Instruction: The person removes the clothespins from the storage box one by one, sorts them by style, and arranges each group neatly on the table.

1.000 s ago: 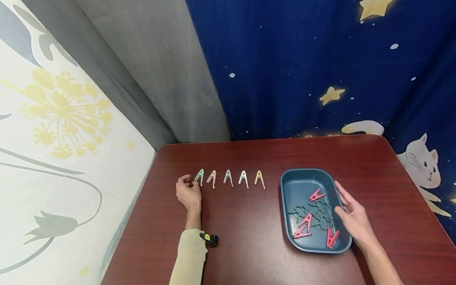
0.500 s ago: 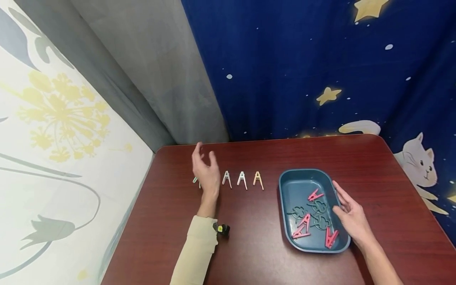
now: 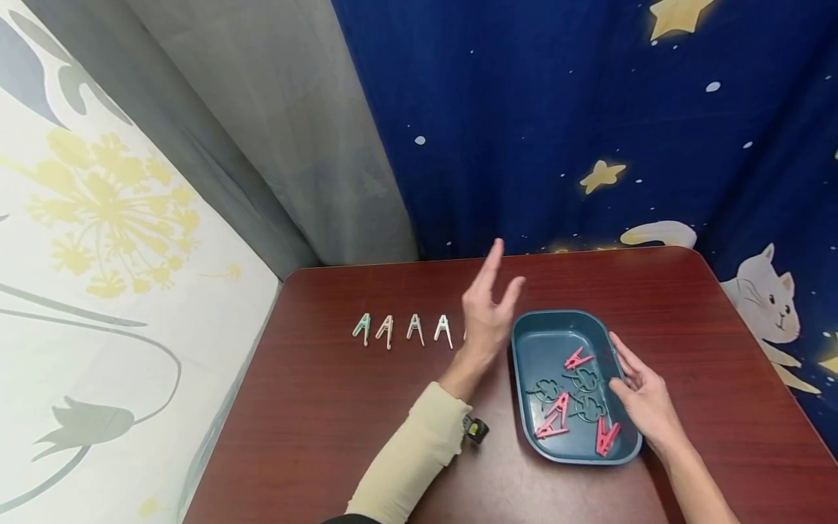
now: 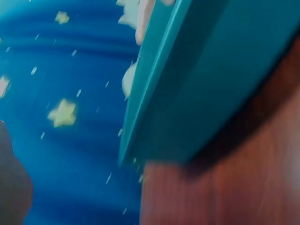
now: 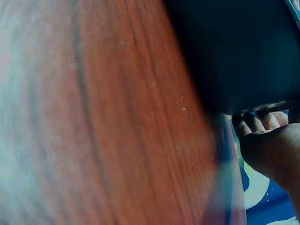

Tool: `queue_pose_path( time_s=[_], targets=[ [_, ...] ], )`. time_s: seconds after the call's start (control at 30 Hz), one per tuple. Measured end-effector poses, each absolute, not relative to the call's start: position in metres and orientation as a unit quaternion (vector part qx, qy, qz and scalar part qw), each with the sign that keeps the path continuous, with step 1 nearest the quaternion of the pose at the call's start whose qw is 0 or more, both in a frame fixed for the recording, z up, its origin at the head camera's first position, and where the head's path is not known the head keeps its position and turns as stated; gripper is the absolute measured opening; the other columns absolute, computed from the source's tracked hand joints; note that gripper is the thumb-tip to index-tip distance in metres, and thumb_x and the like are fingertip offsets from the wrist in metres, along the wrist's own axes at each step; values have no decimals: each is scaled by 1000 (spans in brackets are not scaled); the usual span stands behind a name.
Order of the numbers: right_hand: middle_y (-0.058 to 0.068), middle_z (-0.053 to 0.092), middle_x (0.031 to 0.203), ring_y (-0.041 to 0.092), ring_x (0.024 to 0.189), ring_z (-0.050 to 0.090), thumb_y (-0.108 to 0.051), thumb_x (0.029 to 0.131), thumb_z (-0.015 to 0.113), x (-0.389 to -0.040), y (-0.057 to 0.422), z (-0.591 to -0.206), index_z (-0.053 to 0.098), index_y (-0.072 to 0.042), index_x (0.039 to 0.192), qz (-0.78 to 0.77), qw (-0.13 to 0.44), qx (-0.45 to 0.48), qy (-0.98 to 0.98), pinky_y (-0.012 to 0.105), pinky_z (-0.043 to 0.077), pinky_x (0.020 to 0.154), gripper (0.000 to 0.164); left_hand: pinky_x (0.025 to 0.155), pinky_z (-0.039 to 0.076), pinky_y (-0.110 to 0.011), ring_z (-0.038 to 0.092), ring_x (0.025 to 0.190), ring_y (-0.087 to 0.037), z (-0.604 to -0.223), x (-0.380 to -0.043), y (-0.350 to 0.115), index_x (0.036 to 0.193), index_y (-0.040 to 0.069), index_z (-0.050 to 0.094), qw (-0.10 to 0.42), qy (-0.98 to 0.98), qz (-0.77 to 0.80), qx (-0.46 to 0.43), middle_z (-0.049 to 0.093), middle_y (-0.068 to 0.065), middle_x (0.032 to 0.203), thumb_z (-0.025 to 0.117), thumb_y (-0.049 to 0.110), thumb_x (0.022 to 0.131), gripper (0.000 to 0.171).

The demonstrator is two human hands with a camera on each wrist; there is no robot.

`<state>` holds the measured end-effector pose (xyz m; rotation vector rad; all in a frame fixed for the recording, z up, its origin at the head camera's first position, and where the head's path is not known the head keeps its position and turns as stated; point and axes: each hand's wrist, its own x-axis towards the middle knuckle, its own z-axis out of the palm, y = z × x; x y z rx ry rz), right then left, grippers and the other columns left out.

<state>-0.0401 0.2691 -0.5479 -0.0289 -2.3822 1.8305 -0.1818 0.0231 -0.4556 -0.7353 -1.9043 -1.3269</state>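
My left hand (image 3: 486,313) is raised with its fingers spread and holds nothing, just left of a dark blue plastic tray (image 3: 516,364). My right hand (image 3: 648,400) grips the tray's right side, thumb over the rim and fingers outside, as the right wrist view also shows in part. Inside lie several pink clothespins, one (image 3: 607,437) near the front corner, and dark green wire-like clover shapes (image 3: 588,407). Left of my left hand is a row of clothespins: green (image 3: 362,329), pale pink (image 3: 385,332), grey (image 3: 415,330) and white (image 3: 443,332). The hand almost wholly hides the yellow one.
Everything lies on a reddish-brown wooden table (image 3: 294,437). A blue star-patterned curtain (image 3: 524,145) and a grey curtain (image 3: 314,145) hang behind its far edge. A white floral wall surface (image 3: 164,364) borders the left side.
My left hand has moved right from beside the green clothespin, over the row, to the tray's left edge, its fingers spreading. The right hand keeps holding the tray in place.
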Motion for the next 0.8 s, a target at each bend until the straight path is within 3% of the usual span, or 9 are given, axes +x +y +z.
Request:
queue_pose_path(
  time_s=[0.13,0.37,0.63,0.8],
  targets=[
    [23,40,159,-13,119,57,10,101,56,-40,269,-549,33,-11,167,609,70,-10,-790,6,45,92,73,116,42,-32,50,145,-17,-469,-168,55,158,1,47,292,-745,-533,-275,50,-13,160,77,11,99,67],
    [25,42,158,-9,116,61,10,101,55,-41,268,-549,33,-10,167,617,68,-13,-784,7,48,90,72,106,49,-25,61,133,-10,-498,-152,89,155,12,56,196,-737,-600,-241,60,-4,152,76,12,99,59],
    [27,41,158,-12,118,58,7,103,55,-42,268,-548,32,-16,168,613,59,-19,-787,7,47,90,72,101,51,-21,65,126,-5,-516,-151,100,144,14,67,20,-724,-667,-173,70,2,140,77,9,98,47],
    [27,40,158,-12,118,58,5,104,55,-42,270,-548,31,-16,168,612,56,-20,-789,7,48,89,72,95,53,-18,68,118,-1,-520,-153,101,138,14,71,-52,-719,-676,-152,74,3,131,77,8,98,40]
  ],
)
